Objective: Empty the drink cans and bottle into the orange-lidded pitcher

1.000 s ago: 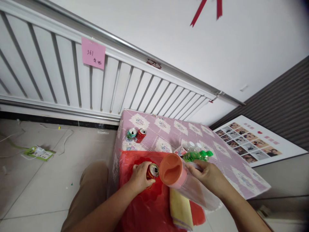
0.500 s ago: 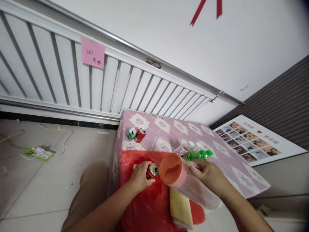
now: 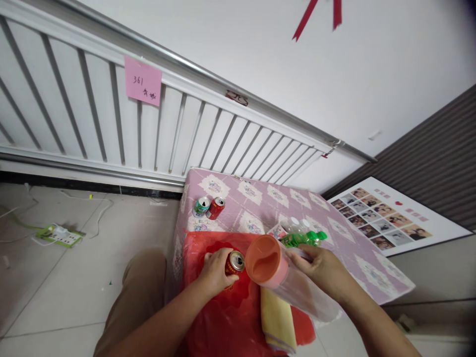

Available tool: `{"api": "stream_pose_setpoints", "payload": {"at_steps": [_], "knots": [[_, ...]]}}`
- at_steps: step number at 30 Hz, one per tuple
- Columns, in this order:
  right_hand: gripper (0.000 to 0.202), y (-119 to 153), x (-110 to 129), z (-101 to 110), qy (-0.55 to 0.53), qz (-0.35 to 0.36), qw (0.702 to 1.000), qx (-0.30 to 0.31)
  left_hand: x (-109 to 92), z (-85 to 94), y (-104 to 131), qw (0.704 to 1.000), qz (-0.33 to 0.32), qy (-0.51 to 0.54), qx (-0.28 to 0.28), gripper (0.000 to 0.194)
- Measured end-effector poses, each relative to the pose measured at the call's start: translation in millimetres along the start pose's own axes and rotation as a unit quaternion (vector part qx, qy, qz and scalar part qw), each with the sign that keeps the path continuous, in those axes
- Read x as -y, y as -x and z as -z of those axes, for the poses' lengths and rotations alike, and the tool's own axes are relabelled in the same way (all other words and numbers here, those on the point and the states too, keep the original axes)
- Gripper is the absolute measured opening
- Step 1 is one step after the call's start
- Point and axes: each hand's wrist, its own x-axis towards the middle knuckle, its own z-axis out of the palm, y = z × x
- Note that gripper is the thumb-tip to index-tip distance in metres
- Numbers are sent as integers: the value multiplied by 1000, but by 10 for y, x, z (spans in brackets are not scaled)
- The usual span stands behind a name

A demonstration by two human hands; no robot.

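Observation:
My left hand [image 3: 214, 271] is wrapped round an opened red drink can [image 3: 235, 263], held over a red scalloped basin [image 3: 238, 296]. By its handle, my right hand [image 3: 316, 267] grips a clear pitcher [image 3: 307, 295] with an orange lid [image 3: 263, 260]. The pitcher is tipped so that its lid end is close to the can's top. Whether any liquid passes between them I cannot tell. Beneath both lies a red plastic sheet [image 3: 197, 322], and a folded yellow cloth [image 3: 278, 320] rests below the pitcher.
A green can [image 3: 201, 207] and another red can [image 3: 215, 208] stand towards the back of the patterned tablecloth [image 3: 256, 192]. Green-capped bottles [image 3: 303, 239] lie behind the pitcher. A white radiator [image 3: 208, 134] runs along the wall. A power strip [image 3: 59, 235] sits on the floor at left.
Almost nothing differs. Both hands keep their grip on the can and the pitcher in nearly the same positions.

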Motion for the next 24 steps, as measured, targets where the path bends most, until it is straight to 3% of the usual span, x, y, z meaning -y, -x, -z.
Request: {"api": "stream_pose_setpoints", "payload": {"at_steps": [24], "knots": [[43, -24, -40, -3, 16, -16, 1000, 0, 0, -6, 5, 1000, -5, 1, -3, 65]]}}
